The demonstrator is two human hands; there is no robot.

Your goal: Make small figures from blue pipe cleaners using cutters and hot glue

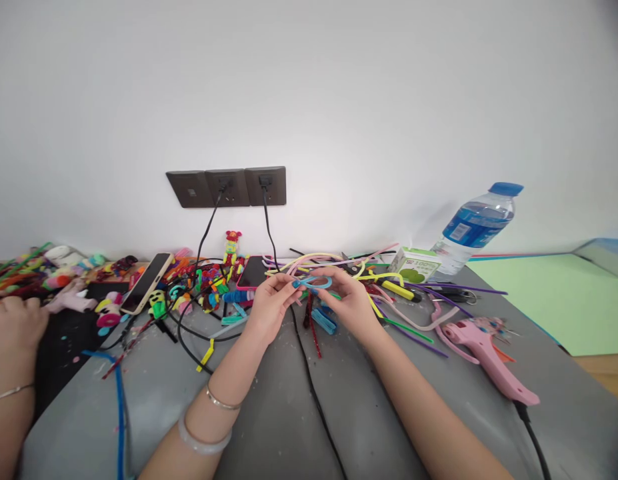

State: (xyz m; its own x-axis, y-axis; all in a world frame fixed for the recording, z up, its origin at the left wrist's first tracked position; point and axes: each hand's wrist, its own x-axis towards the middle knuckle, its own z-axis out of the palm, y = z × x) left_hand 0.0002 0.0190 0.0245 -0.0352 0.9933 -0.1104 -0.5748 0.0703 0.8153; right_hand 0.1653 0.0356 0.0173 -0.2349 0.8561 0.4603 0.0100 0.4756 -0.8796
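Observation:
Between my two hands, over the middle of the grey table, is a light blue pipe cleaner (323, 283) bent into a loop. My left hand (271, 303) pinches its left end with thumb and fingertips. On the other side my right hand (349, 303) grips the loop between thumb and fingers. Just below them lie a folded blue pipe cleaner bundle (325, 321) and a dark red pipe cleaner (314, 328). A pink-cased phone (252, 272) lies behind my left hand, and several pale pipe cleaners (333, 257) are spread behind both hands.
At right lie a pink hot glue gun (489, 357), a tilted water bottle (473, 225) and a juice carton (413, 265). Left are a leaning phone (147, 283), colourful pipe cleaner figures (159, 305) and another person's hand (13, 333). A black cord (309, 370) crosses the table (269, 413).

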